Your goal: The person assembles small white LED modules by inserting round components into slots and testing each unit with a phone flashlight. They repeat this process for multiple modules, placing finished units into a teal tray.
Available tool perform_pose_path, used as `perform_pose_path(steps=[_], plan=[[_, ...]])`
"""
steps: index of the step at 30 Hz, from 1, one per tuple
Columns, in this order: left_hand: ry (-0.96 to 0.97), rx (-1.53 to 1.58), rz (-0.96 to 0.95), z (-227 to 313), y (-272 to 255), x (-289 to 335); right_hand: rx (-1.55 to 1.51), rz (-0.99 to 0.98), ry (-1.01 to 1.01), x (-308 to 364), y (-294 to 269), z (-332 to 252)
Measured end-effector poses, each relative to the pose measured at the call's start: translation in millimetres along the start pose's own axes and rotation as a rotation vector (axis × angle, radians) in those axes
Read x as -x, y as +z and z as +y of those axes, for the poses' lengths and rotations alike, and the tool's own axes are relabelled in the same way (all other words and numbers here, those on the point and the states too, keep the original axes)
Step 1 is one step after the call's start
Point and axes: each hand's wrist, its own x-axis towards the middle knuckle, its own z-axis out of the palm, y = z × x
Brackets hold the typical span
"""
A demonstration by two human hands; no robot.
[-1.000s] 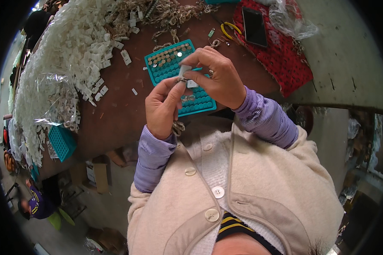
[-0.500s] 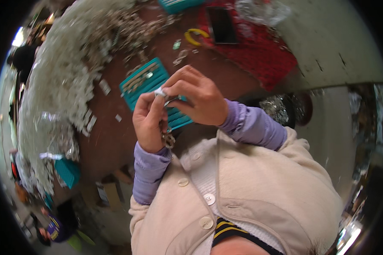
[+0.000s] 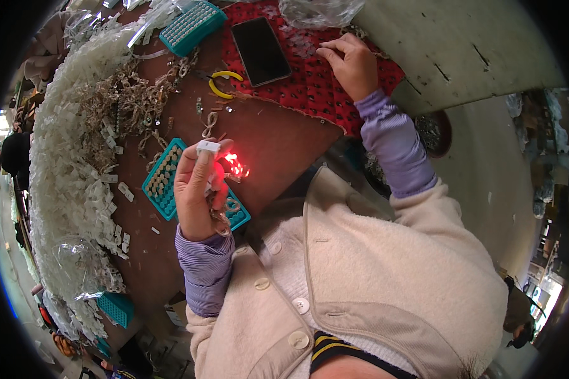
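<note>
Left hand: in the centre-left of the frame, fingers closed with thumb and fingertips pinching a small white case. The case sits at the top of the grip, above the teal tray. Red lights glow just to its right, and a bundle of pale cord hangs at the lower edge of my palm.

Right hand: upper right of centre, over the red cloth. Thumb and forefinger are drawn nearly together; I cannot tell whether anything thin lies between them. Small clear pieces are scattered on the cloth to the left of these fingers.

Notes on method (my judgement): hold the case by its sides, firmly enough that it does not turn, with its flat face uncovered. Let the lit strand hang free, so that any dark spot shows; a finger across it would hide one. Keep the cord bundle gathered, since a loose loop could catch the tray and upset the round pieces in it. For the clear pieces, a light fingertip pinch at one edge seems best; they look thin and could come up doubled. Clear the phone when crossing back.
</note>
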Motion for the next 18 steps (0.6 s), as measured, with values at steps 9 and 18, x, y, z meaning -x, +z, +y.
perform_pose_path(steps=[9,18], plan=[[-0.058,-0.013,0.036,0.9,-19.6,13.1,-0.320,-0.253,0.155,5.2,-11.9,-36.5],[0.001,-0.010,-0.165,-3.0,-29.6,37.1,-0.790,-0.377,-0.314,89.2,4.1,-187.4]])
